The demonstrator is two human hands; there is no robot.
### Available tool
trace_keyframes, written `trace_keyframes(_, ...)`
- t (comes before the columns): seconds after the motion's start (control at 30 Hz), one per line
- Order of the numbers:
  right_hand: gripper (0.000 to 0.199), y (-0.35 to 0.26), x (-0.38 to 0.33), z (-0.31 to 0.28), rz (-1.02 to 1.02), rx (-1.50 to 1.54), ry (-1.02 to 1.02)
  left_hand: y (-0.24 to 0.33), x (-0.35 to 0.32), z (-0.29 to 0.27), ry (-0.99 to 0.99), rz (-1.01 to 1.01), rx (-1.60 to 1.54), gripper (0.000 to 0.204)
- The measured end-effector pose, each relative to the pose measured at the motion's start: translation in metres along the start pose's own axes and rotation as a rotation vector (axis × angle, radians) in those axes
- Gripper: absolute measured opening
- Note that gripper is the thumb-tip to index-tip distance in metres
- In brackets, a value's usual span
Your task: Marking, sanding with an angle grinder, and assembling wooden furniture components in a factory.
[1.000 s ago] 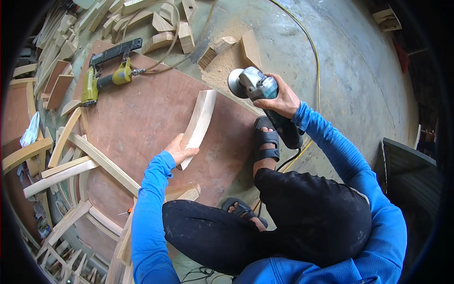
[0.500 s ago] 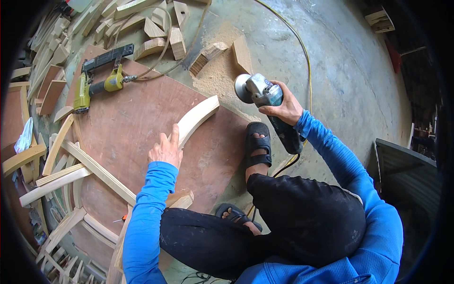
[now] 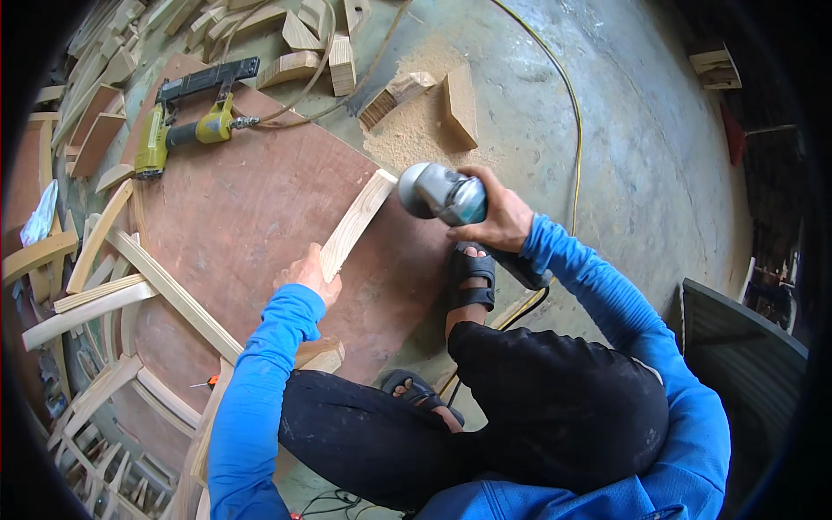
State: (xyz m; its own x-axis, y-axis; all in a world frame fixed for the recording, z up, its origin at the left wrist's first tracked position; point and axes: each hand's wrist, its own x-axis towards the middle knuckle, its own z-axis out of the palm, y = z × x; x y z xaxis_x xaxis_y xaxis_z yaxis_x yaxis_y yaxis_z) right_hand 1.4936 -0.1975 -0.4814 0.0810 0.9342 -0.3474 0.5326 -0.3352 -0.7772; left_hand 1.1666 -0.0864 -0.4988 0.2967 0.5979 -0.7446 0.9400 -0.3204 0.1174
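Observation:
My left hand point(image 3: 310, 274) is closed around the near end of a pale wooden piece point(image 3: 357, 224). The piece slants away to the right over a brown plywood board point(image 3: 260, 186), and a flat, grained face shows on top. In my right hand point(image 3: 504, 218) is an angle grinder point(image 3: 452, 198), gripped around its body, with the round disc point(image 3: 414, 189) just right of the wood's far end. Whether disc and wood touch, I cannot tell. The grinder's dark rear part hangs beside my sandalled foot point(image 3: 473, 276).
A yellow-green nail gun point(image 3: 186, 130) with an air hose lies on the board's far left. Beyond the board are wood offcuts point(image 3: 459, 108) on sawdust. Curved wooden parts point(image 3: 108, 234) and a chair-like frame point(image 3: 113, 390) crowd the left. A yellow cable point(image 3: 568, 95) crosses the concrete floor.
The wooden piece has been turned over in my left hand, from its curved side to a flatter face. My right hand has brought the grinder left, close to the wood's far end.

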Motion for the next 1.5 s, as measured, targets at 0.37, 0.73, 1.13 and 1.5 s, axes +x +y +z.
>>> trace_keyframes(0.37, 0.088, -0.03, 0.013, 0.028, 0.023, -0.151, -0.172, 0.002, 0.0, 0.001, -0.013, -0.008, -0.012, 0.046)
trace_keyframes(0.73, 0.091, -0.022, 0.013, 0.022, 0.062, -0.146, -0.118, -0.001, -0.001, 0.0, -0.028, -0.003, -0.033, 0.048)
trace_keyframes(1.13, 0.088, -0.026, 0.016, 0.005, 0.022, -0.126, 0.013, 0.005, -0.004, -0.006, -0.033, -0.02, 0.016, 0.048)
trace_keyframes(1.5, 0.089, -0.029, 0.03, 0.02, 0.079, -0.163, -0.125, 0.001, -0.004, -0.002, -0.015, -0.004, 0.007, 0.05)
